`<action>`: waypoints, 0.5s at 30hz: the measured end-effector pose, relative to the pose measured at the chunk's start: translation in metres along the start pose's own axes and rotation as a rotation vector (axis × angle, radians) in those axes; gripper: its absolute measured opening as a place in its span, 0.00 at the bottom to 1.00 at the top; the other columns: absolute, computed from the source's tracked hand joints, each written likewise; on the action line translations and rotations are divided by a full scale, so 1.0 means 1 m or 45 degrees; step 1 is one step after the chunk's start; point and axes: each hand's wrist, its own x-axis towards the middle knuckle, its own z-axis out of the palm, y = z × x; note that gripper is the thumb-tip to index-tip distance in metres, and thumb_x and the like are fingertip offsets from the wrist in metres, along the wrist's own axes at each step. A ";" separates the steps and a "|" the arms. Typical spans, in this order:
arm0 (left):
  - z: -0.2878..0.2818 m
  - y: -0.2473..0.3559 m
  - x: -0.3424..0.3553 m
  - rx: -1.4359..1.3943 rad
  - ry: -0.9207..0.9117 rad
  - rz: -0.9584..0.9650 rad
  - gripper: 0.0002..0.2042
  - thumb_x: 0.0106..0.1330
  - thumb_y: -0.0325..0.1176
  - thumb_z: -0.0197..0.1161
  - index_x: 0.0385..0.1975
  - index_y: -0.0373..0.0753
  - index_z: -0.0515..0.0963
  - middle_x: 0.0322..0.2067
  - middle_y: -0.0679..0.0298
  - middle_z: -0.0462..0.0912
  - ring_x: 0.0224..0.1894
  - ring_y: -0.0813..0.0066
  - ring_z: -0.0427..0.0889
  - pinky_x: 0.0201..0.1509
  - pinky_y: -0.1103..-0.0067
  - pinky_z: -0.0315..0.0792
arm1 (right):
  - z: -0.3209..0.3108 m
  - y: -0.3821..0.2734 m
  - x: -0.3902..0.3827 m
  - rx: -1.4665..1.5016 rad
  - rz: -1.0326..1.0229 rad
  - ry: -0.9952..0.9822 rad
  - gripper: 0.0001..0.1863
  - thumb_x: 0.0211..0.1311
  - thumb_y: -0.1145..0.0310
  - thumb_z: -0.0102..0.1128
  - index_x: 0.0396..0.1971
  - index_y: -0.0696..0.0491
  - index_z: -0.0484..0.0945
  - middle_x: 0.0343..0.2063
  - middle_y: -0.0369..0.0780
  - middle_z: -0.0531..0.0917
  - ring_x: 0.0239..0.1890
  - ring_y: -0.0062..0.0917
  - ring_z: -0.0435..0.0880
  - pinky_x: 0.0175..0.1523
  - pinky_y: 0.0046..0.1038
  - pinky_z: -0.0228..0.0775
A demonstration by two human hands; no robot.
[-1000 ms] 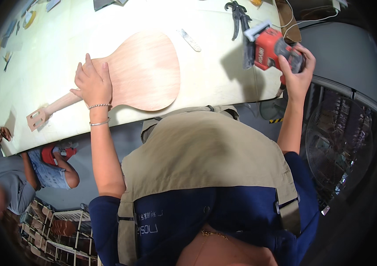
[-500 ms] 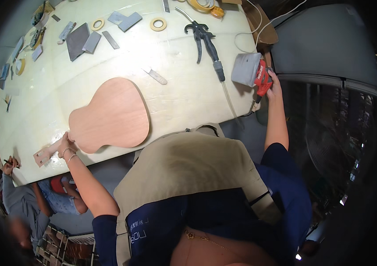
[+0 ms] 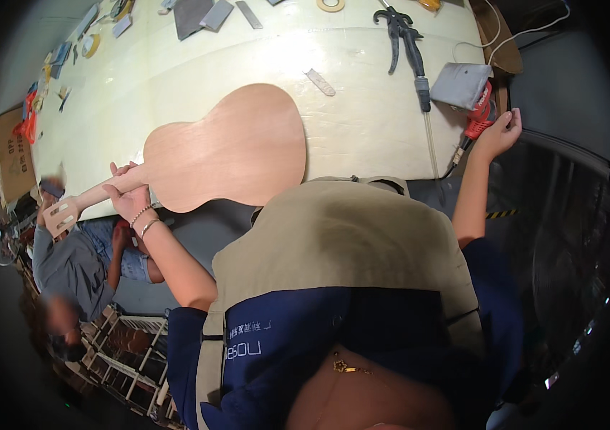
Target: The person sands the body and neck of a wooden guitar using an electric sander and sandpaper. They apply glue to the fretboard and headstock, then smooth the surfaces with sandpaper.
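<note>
A bare wooden small guitar (image 3: 229,150), with a slotted headstock, lies tilted over the table's near edge at left. My left hand (image 3: 130,197) is closed round its neck, thumb on the near side and fingertips showing past the far side. At the table's right edge rests a red power sander (image 3: 482,104) with a grey, box-shaped part. Just beside it is my right hand (image 3: 500,135), fingers stretched out and nothing in them. The sander's dark cord runs down past the table edge.
A black air blow gun (image 3: 406,46) with a clear hose lies left of the sander. A small flat strip (image 3: 319,82) sits beyond the guitar. Sanding blocks (image 3: 217,14) and tape rolls (image 3: 90,46) are at the far side. Another person (image 3: 79,261) is close to the headstock at left.
My right hand has let go of the sander and moved off it. My left hand has shifted its hold on the neck, and the guitar now appears turned and raised. The view has shifted.
</note>
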 end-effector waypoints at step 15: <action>0.073 0.006 -0.046 -0.109 -0.292 0.195 0.27 0.64 0.51 0.55 0.59 0.42 0.68 0.41 0.70 0.71 0.52 0.70 0.67 0.68 0.58 0.53 | 0.040 -0.205 -0.165 1.259 0.759 -1.798 0.48 0.59 0.29 0.17 0.69 0.51 0.40 0.66 0.41 0.54 0.67 0.29 0.55 0.68 0.34 0.51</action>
